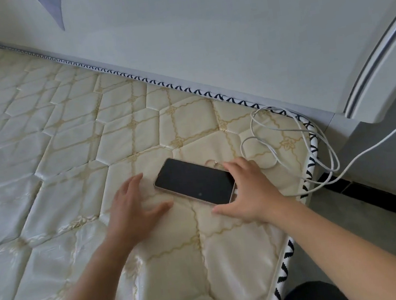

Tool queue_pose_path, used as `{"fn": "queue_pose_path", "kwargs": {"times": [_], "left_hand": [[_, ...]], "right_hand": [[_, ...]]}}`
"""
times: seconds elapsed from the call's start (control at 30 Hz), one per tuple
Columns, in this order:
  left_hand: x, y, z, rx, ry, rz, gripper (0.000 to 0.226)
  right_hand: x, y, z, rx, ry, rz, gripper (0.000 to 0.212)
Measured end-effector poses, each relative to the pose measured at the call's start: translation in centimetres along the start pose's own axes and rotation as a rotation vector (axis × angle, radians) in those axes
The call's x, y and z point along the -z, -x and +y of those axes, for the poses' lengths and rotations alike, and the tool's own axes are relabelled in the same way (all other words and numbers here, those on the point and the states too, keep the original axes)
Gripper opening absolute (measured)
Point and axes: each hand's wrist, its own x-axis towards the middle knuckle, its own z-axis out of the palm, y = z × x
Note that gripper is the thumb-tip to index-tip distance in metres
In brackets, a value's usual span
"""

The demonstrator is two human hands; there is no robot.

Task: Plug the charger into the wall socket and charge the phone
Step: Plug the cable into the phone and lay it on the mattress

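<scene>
A phone (193,179) with a dark screen lies flat on the quilted cream mattress (64,148), near its right corner. My right hand (245,189) rests at the phone's near right end, fingers spread around that corner and touching it. My left hand (134,209) lies open on the mattress just left of the phone, fingers apart, holding nothing. A white charging cable (291,131) loops loosely on the mattress corner to the right of the phone and runs off the right edge of view. No wall socket or charger plug shows.
A white wall (201,35) runs along the far side of the mattress. A white rounded piece of furniture (382,60) stands at the right. The mattress edge (312,156) has black-and-white piping, and grey floor (382,238) lies beyond it.
</scene>
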Motion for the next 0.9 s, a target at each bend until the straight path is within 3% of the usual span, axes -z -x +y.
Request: {"fn": "queue_pose_path", "kwargs": {"times": [0.17, 0.27, 0.37, 0.9], "left_hand": [[-2.0, 0.0, 1.3, -0.003, -0.049, 0.081, 0.082], [-3.5, -0.3, 3.0, 0.03, -0.057, 0.077, 0.073], [-5.3, 0.0, 4.0, -0.004, -0.171, 0.077, 0.08], [-5.4, -0.2, 4.1, -0.11, -0.231, 0.125, 0.071]], "right_hand": [[-0.8, 0.2, -0.3, -0.067, -0.023, 0.125, 0.074], [-1.4, 1.7, 0.4, -0.154, -0.077, 0.299, 0.076], [-1.8, 2.4, 0.9, -0.186, -0.103, 0.386, 0.081], [-2.6, 2.0, 0.2, -0.186, -0.01, 0.455, 0.071]]}}
